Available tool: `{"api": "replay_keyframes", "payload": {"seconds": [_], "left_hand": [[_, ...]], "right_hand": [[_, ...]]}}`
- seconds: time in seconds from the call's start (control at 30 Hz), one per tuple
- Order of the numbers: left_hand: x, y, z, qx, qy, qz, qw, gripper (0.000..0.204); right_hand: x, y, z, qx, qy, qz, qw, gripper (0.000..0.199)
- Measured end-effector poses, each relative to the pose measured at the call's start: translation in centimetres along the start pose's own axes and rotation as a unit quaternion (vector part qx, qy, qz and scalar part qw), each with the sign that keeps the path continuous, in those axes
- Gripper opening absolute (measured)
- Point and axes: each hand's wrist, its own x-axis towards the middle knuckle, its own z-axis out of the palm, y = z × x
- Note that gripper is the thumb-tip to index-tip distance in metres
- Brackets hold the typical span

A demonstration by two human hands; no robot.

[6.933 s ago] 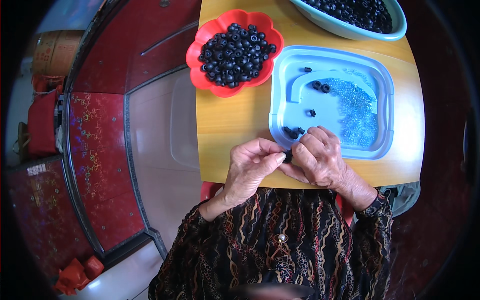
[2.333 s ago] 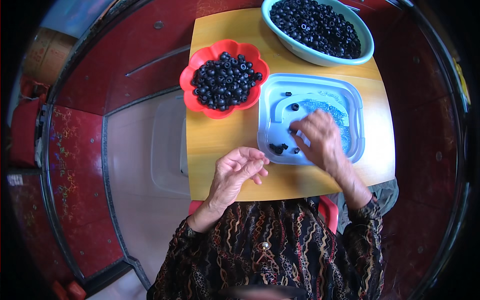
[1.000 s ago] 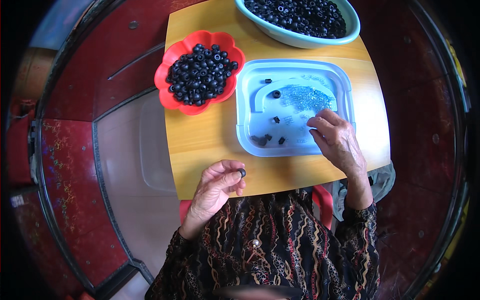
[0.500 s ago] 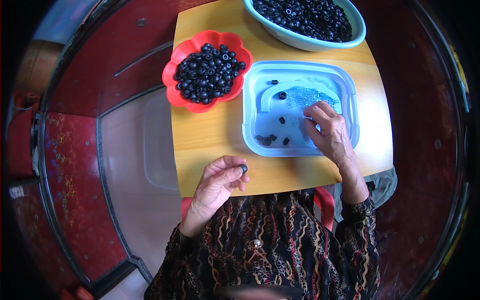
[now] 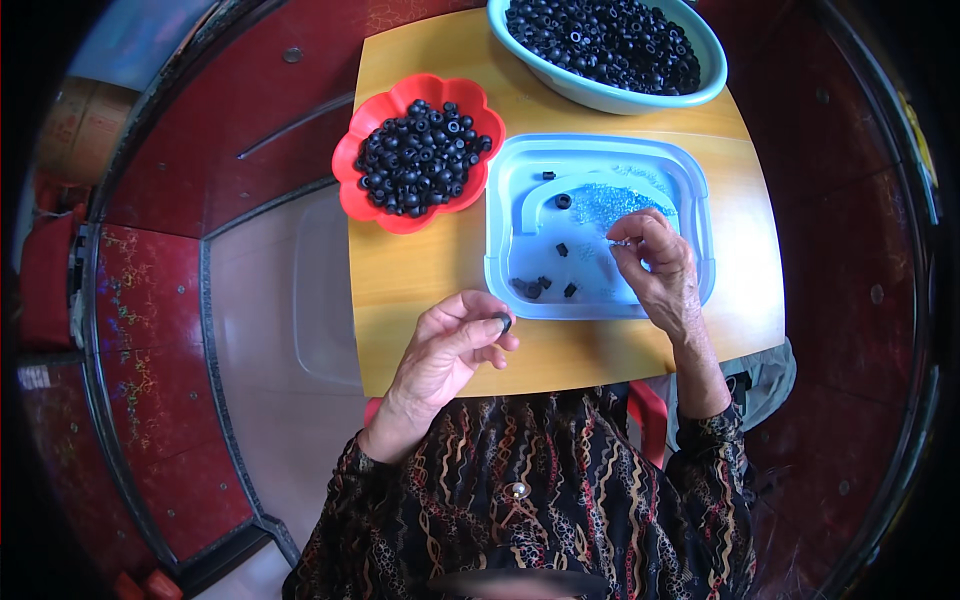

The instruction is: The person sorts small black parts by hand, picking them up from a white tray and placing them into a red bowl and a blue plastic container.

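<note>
My left hand [image 5: 445, 350] pinches a small round black rubber-like piece [image 5: 503, 322] between thumb and fingers, just off the near left corner of the blue tray [image 5: 494, 245]. Above the tray's right side, my right hand [image 5: 660, 265] has thumb and index fingertips close together; a tiny speck shows there, too small to make out. Beside those fingertips lies a spread of small clear beads [image 5: 605, 203], partly hidden by the hand. Several loose black pieces [image 5: 563, 201] sit in the tray's left half.
A red flower-shaped bowl [image 5: 345, 165] with many round black pieces [image 5: 420, 155] stands left of the tray. Behind it, a large light-blue basin [image 5: 610, 98] is heaped with black pieces. The wooden table's near edge [image 5: 560, 383] runs close to my body.
My left hand has moved slightly up and right with the black piece, nearer the tray. My right fingertips have lifted a little from the beads. The whole view has shifted slightly.
</note>
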Motion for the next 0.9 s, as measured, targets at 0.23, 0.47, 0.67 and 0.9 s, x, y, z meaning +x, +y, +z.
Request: {"api": "replay_keyframes", "payload": {"seconds": [0.23, 0.47, 0.67, 0.9], "left_hand": [[2.2, 0.9, 3.1, 0.084, 0.014, 0.042, 0.996, 0.014], [5.3, 0.2, 4.9, 0.27, 0.016, 0.057, 0.961, 0.024], [5.8, -0.4, 5.4, 0.324, 0.017, 0.068, 0.944, 0.019], [6.1, -1.2, 5.7, 0.243, 0.042, 0.019, 0.969, 0.025]], "right_hand": [[-0.6, -1.2, 0.7, -0.017, 0.015, -0.054, 0.998, 0.022], [-1.0, -2.1, 1.0, -0.063, -0.005, -0.17, 0.984, 0.031], [-1.2, -2.1, 0.6, -0.05, -0.001, -0.162, 0.986, 0.03], [-1.1, -1.6, 0.6, 0.021, 0.012, -0.155, 0.988, 0.018]]}}
